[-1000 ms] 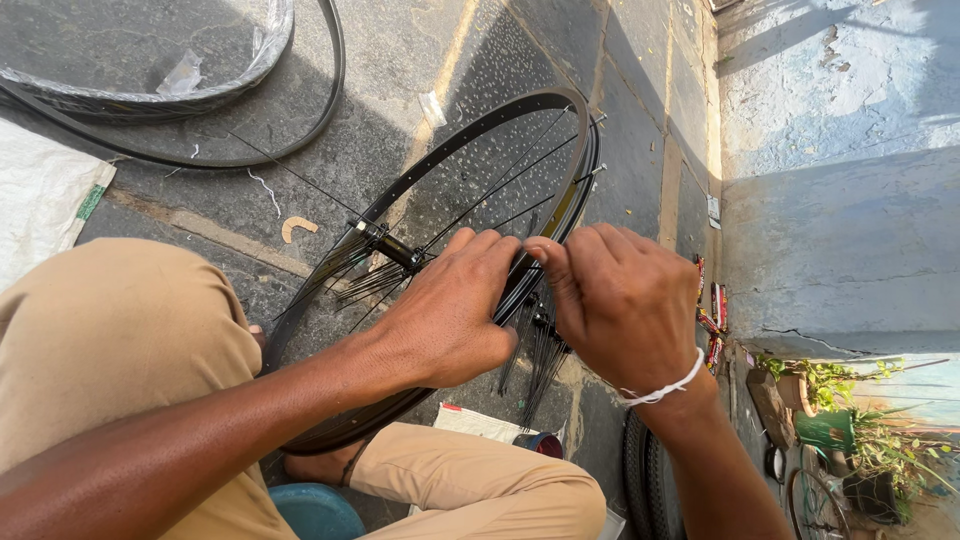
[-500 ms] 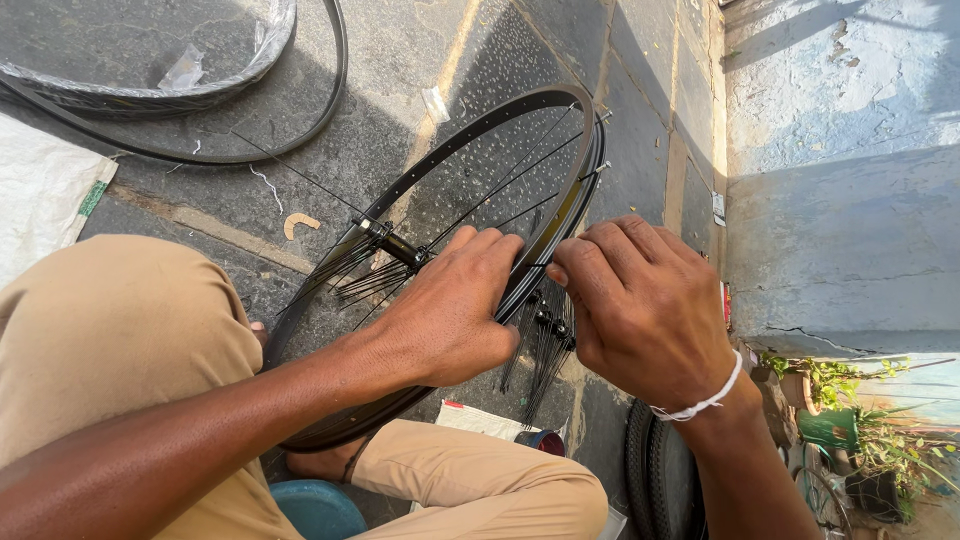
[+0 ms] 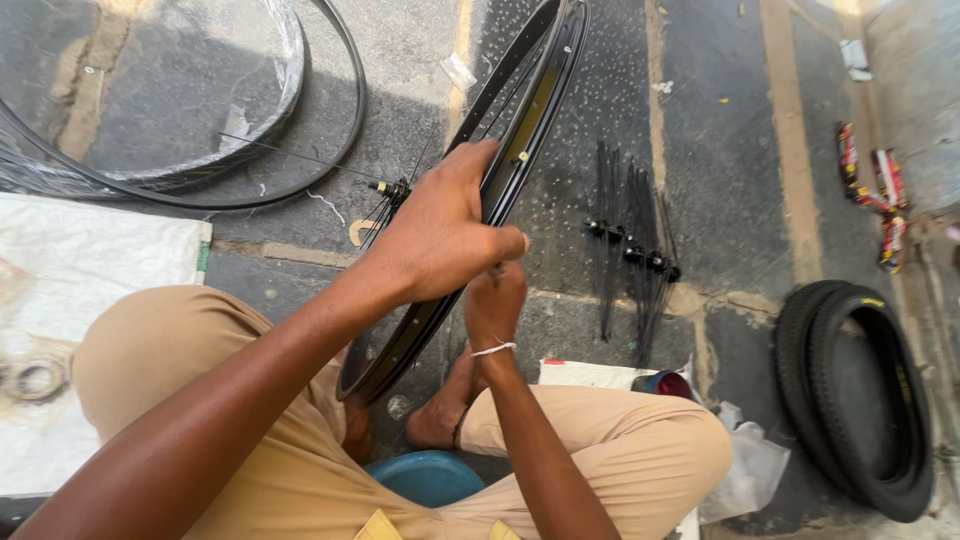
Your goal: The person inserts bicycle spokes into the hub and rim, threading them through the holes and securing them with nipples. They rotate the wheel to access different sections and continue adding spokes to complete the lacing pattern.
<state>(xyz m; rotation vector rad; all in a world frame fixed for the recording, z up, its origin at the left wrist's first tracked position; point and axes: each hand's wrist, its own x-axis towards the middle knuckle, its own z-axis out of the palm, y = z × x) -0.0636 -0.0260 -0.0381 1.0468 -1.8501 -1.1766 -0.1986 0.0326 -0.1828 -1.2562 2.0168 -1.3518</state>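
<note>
A black bicycle rim [image 3: 530, 110] stands on edge, tilted, between the seated person's knees, its lower part down by the bare foot [image 3: 440, 415] and its upper part running toward the top of the view. The left hand [image 3: 440, 235] lies over the rim, fingers [image 3: 505, 243] curled together around its edge. The right hand [image 3: 495, 305] sits just below, touching the rim's side; whether its fingers pinch anything I cannot tell. Thin spokes [image 3: 395, 190] fan from the hub left of the hands. On the pavement [image 3: 730, 150] to the right lies a bundle of loose spokes [image 3: 630, 245], and farther right 2 black tyres [image 3: 860, 395]. Another rim [image 3: 200, 190] lies at upper left, above a white sack [image 3: 70, 290].
</note>
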